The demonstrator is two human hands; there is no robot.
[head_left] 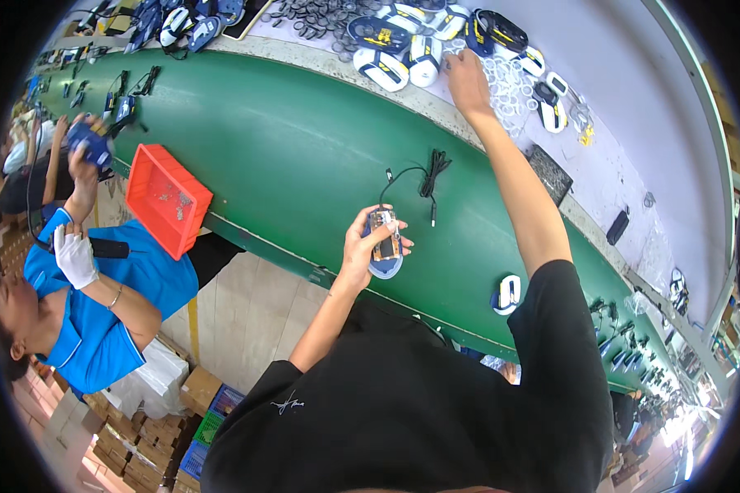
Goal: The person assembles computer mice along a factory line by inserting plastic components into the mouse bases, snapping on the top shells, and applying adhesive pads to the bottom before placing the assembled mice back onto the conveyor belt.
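Observation:
My left hand (358, 251) holds an opened wired computer mouse (385, 238) over the green belt, its fingers curled round it and the thumb across the top. A circuit board shows on the mouse above a rounded blue-grey base. From its far end a black cable runs to a coiled bundle (434, 174) and a plug (433, 220) on the belt. My right arm stretches to the far shelf, where my right hand (467, 82) has its fingers bent together at the edge of a pile of white rings (508, 90). Whatever those fingertips pinch is hidden.
White and dark-blue mouse shells (381, 70) and black rings (308, 18) lie along the shelf. A red bin (191, 197) with small metal parts sits at the belt's near edge. One shell (506, 294) rests near my right side. At left, a co-worker in blue (115, 287) holds a blue device.

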